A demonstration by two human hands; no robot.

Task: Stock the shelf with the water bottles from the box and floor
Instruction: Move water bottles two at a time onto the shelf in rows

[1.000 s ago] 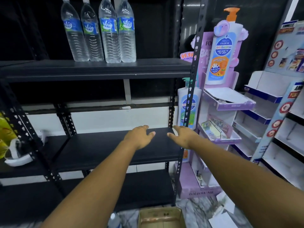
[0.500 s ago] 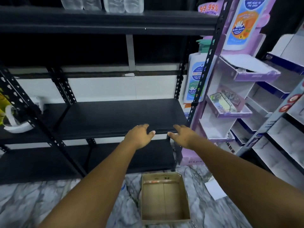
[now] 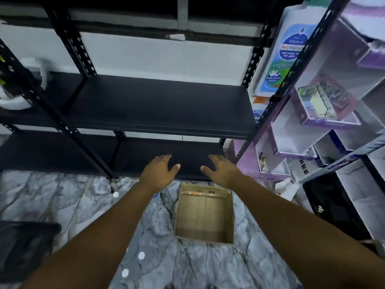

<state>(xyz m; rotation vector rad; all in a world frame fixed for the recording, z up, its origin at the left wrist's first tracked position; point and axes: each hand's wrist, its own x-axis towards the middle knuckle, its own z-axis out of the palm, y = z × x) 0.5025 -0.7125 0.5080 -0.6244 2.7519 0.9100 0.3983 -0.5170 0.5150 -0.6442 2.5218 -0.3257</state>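
An open cardboard box (image 3: 205,215) stands on the marbled floor in front of the black metal shelf (image 3: 158,105); its inside looks bare. Both my arms reach forward above the floor. My left hand (image 3: 159,171) and my right hand (image 3: 221,168) hover side by side just beyond the box's far edge, fingers spread and holding nothing. Three white bottle caps (image 3: 141,255) show on the floor beside my left forearm, which hides the bottles' bodies. The shelf's middle and bottom boards carry no bottles.
A purple and white cardboard display stand (image 3: 325,105) with a large lotion-bottle picture stands right of the shelf. A dark crate (image 3: 23,247) sits on the floor at the lower left. A white object (image 3: 12,99) hangs at the far left.
My view has tilted down from the upper shelf with its standing water bottles to the floor and box. Both hands have lowered with it and stayed empty.
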